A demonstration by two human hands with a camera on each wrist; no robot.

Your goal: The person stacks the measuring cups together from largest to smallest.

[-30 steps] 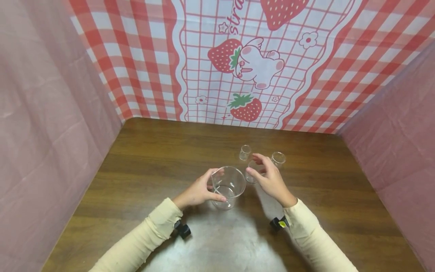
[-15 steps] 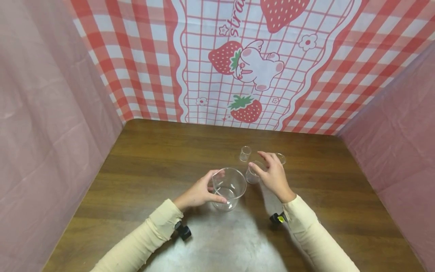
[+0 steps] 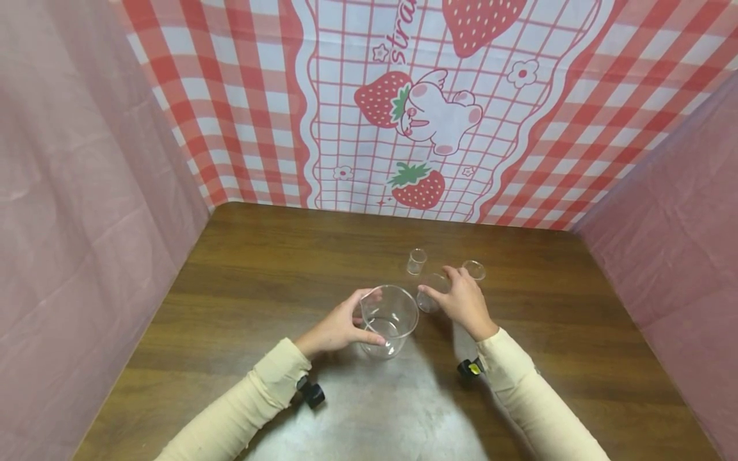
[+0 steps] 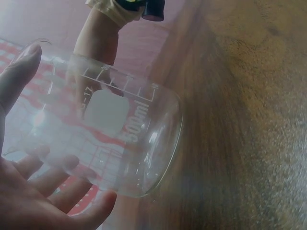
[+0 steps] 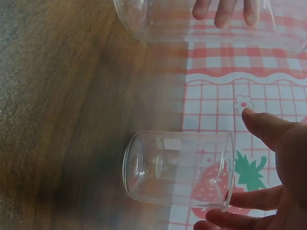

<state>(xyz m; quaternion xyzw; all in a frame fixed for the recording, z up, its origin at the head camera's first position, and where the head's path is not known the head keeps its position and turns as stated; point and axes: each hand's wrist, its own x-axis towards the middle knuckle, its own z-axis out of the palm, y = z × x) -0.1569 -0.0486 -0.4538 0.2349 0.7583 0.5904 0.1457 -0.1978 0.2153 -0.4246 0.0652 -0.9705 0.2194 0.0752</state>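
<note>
My left hand (image 3: pixel 337 325) holds a large clear glass beaker (image 3: pixel 398 317), thumb on one side and fingers on the other. White graduations and "500ml" show on its wall in the left wrist view. Just to its right stands a smaller clear beaker (image 3: pixel 427 303). Over that one my right hand (image 3: pixel 468 306) is spread, partly covering it in the head view. In the right wrist view its thumb (image 5: pixel 266 127) is apart from the small beaker, while the fingers (image 5: pixel 256 199) are right at the rim. Both beakers look empty.
A tiny glass beaker (image 3: pixel 416 264) stands behind the small one. Another glass vessel (image 3: pixel 474 270) sits beyond my right hand, mostly hidden by it. Pink cloth (image 3: pixel 663 211) hangs at both sides, and a strawberry-print cloth (image 3: pixel 334 153) closes off the table's back edge.
My right hand has shifted slightly right and is now over the small beaker's right side. My left hand keeps its hold on the large beaker, in the same place.
</note>
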